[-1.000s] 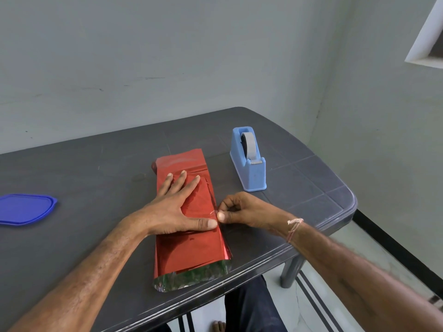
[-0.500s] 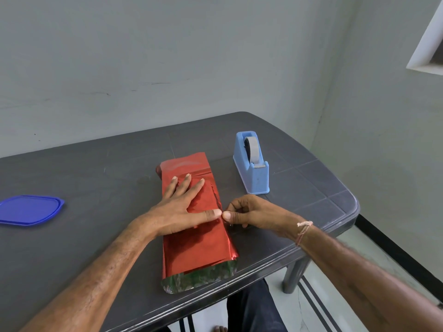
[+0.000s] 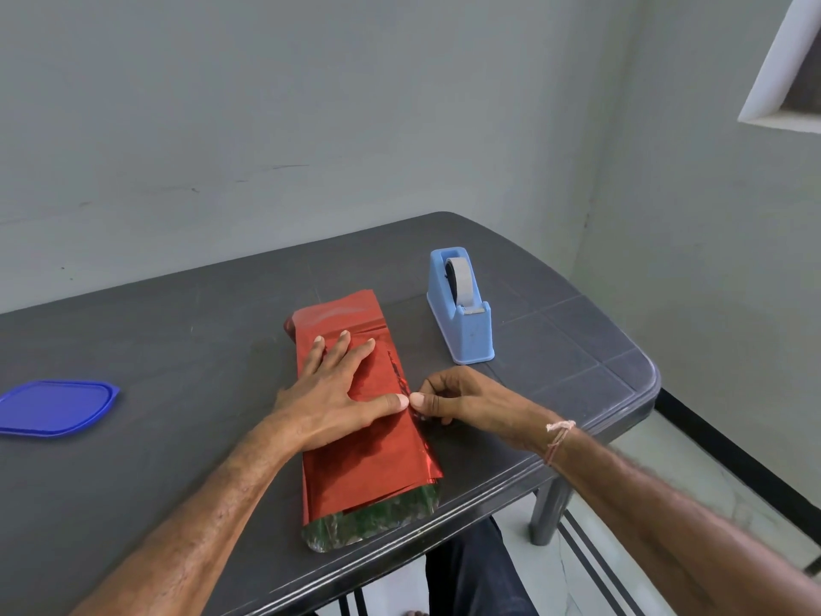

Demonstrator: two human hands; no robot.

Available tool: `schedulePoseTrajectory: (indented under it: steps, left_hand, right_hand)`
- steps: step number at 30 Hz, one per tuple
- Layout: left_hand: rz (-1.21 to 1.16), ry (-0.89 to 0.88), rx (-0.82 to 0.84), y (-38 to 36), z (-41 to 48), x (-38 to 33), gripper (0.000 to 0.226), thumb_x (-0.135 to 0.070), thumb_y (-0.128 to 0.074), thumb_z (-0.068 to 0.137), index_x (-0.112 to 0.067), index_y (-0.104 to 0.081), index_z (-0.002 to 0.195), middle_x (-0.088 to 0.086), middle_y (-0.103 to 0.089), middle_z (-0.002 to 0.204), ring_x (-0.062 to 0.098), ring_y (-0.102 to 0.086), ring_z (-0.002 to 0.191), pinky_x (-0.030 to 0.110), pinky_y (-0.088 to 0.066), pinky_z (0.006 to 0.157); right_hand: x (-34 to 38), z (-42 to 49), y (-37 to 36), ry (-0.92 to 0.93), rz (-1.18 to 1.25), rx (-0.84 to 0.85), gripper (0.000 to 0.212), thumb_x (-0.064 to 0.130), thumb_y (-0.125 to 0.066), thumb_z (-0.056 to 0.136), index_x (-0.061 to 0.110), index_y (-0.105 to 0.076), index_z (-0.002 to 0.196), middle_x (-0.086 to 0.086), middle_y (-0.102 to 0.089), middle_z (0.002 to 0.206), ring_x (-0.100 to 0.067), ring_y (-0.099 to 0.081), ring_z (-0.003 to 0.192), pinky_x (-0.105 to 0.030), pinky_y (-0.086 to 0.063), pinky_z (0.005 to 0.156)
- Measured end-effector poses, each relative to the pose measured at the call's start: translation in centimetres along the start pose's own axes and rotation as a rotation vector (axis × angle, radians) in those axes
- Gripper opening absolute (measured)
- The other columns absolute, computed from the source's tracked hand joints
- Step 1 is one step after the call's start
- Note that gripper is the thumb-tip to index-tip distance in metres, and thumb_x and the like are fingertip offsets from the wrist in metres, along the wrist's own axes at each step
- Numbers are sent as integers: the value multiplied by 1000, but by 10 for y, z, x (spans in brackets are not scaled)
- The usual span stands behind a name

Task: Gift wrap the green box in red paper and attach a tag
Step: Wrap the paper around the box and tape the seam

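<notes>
Red paper (image 3: 368,420) is wrapped lengthwise round the green box (image 3: 373,524), which is laid mid-tabletop (image 3: 177,349), reaching toward the near edge. Green is seen only at the open near end. Left hand (image 3: 331,393) is laid flat on the paper, fingers (image 3: 342,346) straight and slightly spread, thumb pointed right toward the seam. Right hand (image 3: 466,402) is set just right of the package, fingers curled, thumb and forefinger pinched on the paper's right edge, tip to tip with the left thumb. Whether tape is held cannot be told. Blue tape dispenser (image 3: 462,309) is stood to the far right, apart from the package. Blue lid (image 3: 55,406) is laid well left.
</notes>
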State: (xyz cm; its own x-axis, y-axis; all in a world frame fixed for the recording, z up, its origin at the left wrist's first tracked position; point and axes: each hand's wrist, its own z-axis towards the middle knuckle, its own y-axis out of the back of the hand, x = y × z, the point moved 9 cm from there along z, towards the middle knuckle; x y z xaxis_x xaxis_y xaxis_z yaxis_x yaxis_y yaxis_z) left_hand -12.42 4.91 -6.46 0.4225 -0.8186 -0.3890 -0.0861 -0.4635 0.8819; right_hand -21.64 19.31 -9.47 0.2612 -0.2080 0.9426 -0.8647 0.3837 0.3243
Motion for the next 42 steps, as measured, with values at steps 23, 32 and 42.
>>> schedulePoseTrajectory:
  steps: [23,32,42]
  left_hand:
    - [4,-5,-43,0,-3,-3,115,-96,-28,55,-51,-4,158,-21,19,166,9,30,151,68,-12,121]
    - [-3,-11,-18,-1,-1,0,110,-94,-33,61,-52,-1,158,-22,22,165,9,32,149,68,-10,121]
    - [42,-30,16,-3,0,-1,92,-81,-42,87,-48,5,159,-16,27,165,15,34,149,70,-11,120]
  right_hand:
    - [1,-2,-2,3,43,1,43,48,-65,93,5,-68,96,3,-68,88,-8,-61,86,-29,-48,82]
    - [9,-5,6,163,56,-136,24,32,-70,96,8,-65,93,-17,-68,94,-23,-63,87,-48,-54,85]
    - [33,-29,12,434,-329,-482,19,34,-74,92,28,-59,83,6,-61,95,-15,-64,86,-34,-59,76]
